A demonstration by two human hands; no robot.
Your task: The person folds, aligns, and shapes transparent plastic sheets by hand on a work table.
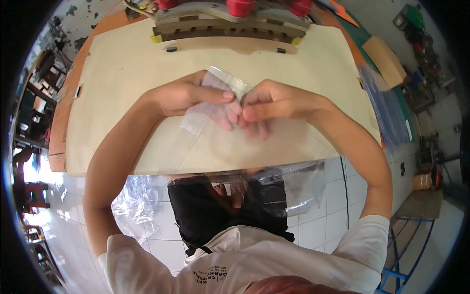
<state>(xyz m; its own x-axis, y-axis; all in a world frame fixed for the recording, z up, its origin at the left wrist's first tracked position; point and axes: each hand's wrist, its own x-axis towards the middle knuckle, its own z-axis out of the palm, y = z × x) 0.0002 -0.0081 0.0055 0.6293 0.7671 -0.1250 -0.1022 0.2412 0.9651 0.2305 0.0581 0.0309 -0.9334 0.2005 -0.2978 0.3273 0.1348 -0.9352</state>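
My left hand (203, 98) pinches a clear plastic sheet (196, 122) above the cream-covered table, its thumb on top and its fingers showing through the plastic. Close beside it, my right hand (269, 105) has thumb and fingers closed on the same clear plastic, its fingertips almost touching the left ones. A folded or doubled strip of the plastic sticks up between the hands. The rest of the sheet hangs toward the table's front edge, hard to make out where it is transparent.
A machine with red knobs (240, 7) and a metal bar stands at the table's back. Stacked clear sheets (384, 110) and a brown cardboard piece (384, 62) lie at the right. Crumpled plastic (137, 203) lies below the table's front edge (117, 174).
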